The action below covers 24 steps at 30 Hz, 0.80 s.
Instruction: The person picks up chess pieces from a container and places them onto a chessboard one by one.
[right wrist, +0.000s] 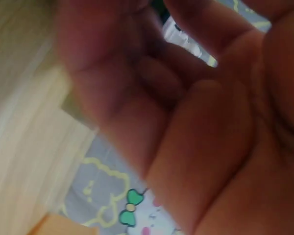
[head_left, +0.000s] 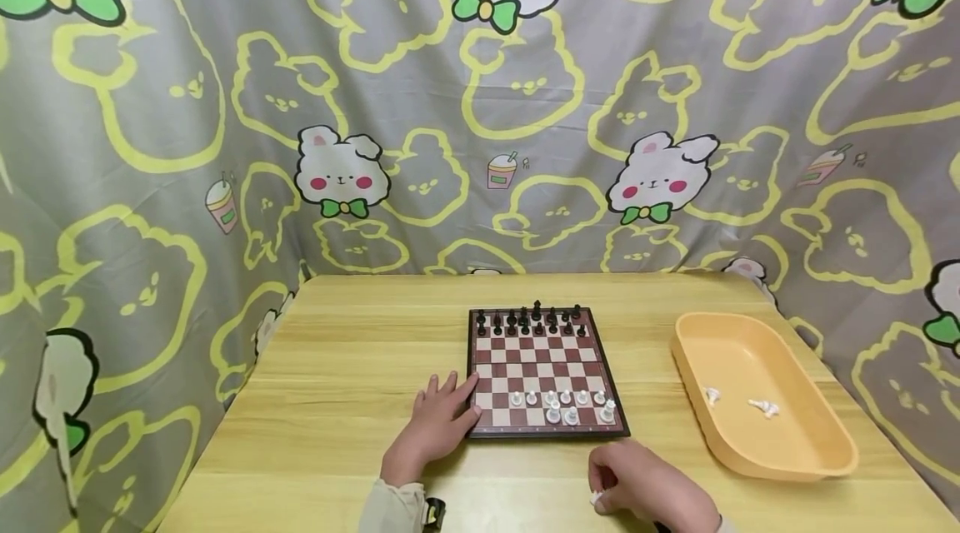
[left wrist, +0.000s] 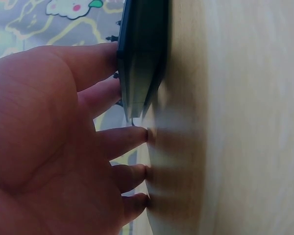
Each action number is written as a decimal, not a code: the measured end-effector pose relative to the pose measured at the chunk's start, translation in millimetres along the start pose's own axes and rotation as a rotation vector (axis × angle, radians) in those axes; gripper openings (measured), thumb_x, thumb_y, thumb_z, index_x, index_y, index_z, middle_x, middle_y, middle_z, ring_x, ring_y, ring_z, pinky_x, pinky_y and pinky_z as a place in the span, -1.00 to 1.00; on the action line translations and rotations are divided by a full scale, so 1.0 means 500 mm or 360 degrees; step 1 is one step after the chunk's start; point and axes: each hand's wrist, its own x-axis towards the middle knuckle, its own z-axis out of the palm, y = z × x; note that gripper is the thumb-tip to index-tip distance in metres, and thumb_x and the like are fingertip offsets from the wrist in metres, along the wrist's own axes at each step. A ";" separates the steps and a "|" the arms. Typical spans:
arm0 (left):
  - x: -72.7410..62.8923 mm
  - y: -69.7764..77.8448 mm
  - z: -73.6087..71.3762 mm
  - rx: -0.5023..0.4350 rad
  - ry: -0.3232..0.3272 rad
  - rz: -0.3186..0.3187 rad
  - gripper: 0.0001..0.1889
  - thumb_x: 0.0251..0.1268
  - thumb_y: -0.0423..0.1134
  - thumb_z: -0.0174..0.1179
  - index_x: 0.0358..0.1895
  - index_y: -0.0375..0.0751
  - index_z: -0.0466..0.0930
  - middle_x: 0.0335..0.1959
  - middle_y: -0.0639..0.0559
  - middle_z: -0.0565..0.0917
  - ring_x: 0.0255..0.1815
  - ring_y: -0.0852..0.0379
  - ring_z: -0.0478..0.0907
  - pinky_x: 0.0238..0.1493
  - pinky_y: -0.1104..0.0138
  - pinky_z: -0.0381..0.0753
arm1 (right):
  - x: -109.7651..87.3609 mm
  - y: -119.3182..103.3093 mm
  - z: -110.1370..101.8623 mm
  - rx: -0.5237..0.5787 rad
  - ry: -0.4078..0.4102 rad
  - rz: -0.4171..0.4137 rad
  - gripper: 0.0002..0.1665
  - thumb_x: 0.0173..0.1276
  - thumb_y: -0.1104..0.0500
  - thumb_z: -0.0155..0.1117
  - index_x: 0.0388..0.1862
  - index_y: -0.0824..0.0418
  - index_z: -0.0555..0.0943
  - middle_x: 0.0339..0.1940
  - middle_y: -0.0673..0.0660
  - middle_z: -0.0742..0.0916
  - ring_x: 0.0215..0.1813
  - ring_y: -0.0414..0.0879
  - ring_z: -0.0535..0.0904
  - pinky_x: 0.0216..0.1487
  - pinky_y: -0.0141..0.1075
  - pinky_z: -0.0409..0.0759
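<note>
A brown-and-cream chessboard (head_left: 525, 379) with a dark rim lies on the table. Black chess pieces (head_left: 537, 312) stand in two rows at its far side; several white chess pieces (head_left: 552, 412) stand near its front edge, mostly to the right. My left hand (head_left: 437, 425) rests at the board's left edge, thumb and forefinger touching it; in the left wrist view the other fingertips (left wrist: 137, 134) reach the table. In front of the board's right corner, my right hand (head_left: 648, 483) pinches a small white chess piece (head_left: 596, 497) low over the table. Its kind is hidden by the fingers.
An orange-yellow tray (head_left: 780, 466) stands to the right of the board, with a few white pieces (head_left: 765, 407) lying in it. The wooden table (head_left: 337, 366) ends at a grey curtain (head_left: 420, 100) with cartoon figures, which hangs behind and at the sides.
</note>
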 end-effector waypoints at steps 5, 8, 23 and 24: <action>0.000 0.000 0.001 -0.0013 0.0005 0.0007 -0.41 0.60 -0.02 0.07 0.58 -0.12 0.33 0.57 -0.48 0.20 0.59 -0.60 -0.15 0.50 -0.42 -0.21 | 0.006 0.000 -0.016 -0.0099 0.0469 -0.0308 -0.84 0.28 0.11 0.51 -0.34 -0.01 0.64 -0.38 -0.22 0.63 -0.33 -0.35 0.50 -0.31 -0.36 0.58; -0.001 -0.001 0.002 -0.0012 0.0010 0.0007 -0.41 0.60 -0.03 0.07 0.57 -0.13 0.34 0.56 -0.48 0.20 0.59 -0.60 -0.14 0.50 -0.42 -0.20 | 0.009 -0.010 -0.027 -0.0212 0.0839 -0.0412 -0.85 0.29 0.13 0.51 -0.22 0.00 0.69 -0.29 -0.26 0.65 -0.29 -0.37 0.51 -0.29 -0.35 0.60; -0.005 0.002 0.005 -0.0005 0.0019 0.0000 -0.41 0.59 -0.02 0.08 0.57 -0.13 0.34 0.56 -0.48 0.20 0.58 -0.62 -0.15 0.49 -0.43 -0.23 | 0.039 -0.016 -0.065 -0.0515 0.1142 -0.0303 -0.81 0.25 0.20 0.55 -0.15 0.02 0.79 -0.36 -0.28 0.73 -0.24 -0.23 0.58 -0.22 -0.25 0.58; -0.003 0.004 0.004 -0.0007 0.0018 0.0004 -0.41 0.59 -0.01 0.08 0.57 -0.13 0.34 0.57 -0.48 0.19 0.59 -0.62 -0.15 0.50 -0.42 -0.23 | 0.042 -0.010 -0.063 -0.0532 0.1153 -0.0327 -0.79 0.23 0.21 0.55 -0.15 0.02 0.80 -0.36 -0.26 0.73 -0.23 -0.23 0.56 -0.21 -0.24 0.57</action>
